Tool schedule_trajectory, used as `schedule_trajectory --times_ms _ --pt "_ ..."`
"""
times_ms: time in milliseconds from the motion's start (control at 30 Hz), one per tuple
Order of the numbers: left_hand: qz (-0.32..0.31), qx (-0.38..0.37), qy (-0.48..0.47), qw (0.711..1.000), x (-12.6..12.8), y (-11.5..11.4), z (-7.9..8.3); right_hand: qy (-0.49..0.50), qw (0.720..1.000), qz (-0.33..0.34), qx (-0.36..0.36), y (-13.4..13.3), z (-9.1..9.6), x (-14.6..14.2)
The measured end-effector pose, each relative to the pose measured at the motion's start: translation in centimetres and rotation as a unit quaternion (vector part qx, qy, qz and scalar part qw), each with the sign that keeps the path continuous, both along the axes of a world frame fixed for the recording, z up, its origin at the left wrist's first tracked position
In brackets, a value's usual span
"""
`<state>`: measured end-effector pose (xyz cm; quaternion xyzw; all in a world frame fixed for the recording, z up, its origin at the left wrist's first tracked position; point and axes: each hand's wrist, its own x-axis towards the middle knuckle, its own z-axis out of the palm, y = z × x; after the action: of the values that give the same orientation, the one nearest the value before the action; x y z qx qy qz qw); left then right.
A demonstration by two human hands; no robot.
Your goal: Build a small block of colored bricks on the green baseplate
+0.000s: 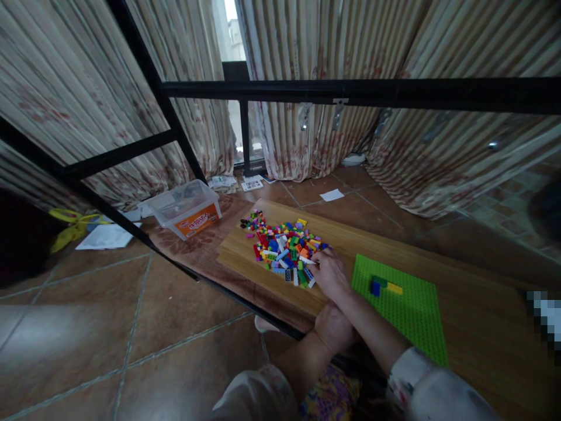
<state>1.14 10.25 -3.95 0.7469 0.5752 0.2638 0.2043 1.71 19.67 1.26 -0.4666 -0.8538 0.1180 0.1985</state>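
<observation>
A pile of small colourful bricks (284,245) lies on a wooden board (245,251). My right hand (328,273) reaches into the pile's near right edge, fingers bent and pinched among the bricks; what they grip is too small to name. My left hand (333,327) rests at the board's near edge under the right forearm, its fingers hidden. To the right lies a green baseplate (412,316) carrying a blue brick (375,287), a dark green brick (380,280) and a yellow brick (394,287).
A clear plastic tub (188,207) with an orange label stands on the floor left of the board. Black metal frame bars (350,92) cross in front of striped curtains (438,152). Papers (332,195) and a yellow object (72,228) lie on the tiled floor.
</observation>
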Motion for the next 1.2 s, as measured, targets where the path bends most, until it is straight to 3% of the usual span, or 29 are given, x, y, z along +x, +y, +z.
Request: schedule_trajectory --times_ms 333,500,600,733,833,933,1200 --pt "-0.038 -0.008 0.029 0.999 0.0 -0.2 -0.2 0.056 0.998 0.009 -0.018 -1.6 0.7 1.7" --pt "-0.033 0.011 0.035 0.999 0.0 0.0 0.0 0.202 0.978 -0.012 -0.045 -3.1 1.4 3.4" --pt "-0.026 0.035 0.032 0.999 -0.2 0.2 0.6 0.255 0.963 -0.057 -0.062 -4.7 1.4 6.1" --pt "-0.030 0.096 0.019 0.995 -0.6 0.3 1.3 0.228 0.962 -0.145 -0.042 -5.8 0.1 12.4" --pt "-0.021 0.126 -0.006 0.992 -0.7 0.3 1.5 0.181 0.964 -0.196 0.000 -5.0 -1.2 17.2" --pt "-0.001 0.131 -0.045 0.990 -0.7 0.4 1.8 0.138 0.974 -0.180 0.030 -3.5 -2.2 20.0" --pt "0.058 0.042 -0.094 0.993 -0.1 1.5 3.7 0.129 0.982 -0.127 0.053 -0.9 -3.6 19.8"
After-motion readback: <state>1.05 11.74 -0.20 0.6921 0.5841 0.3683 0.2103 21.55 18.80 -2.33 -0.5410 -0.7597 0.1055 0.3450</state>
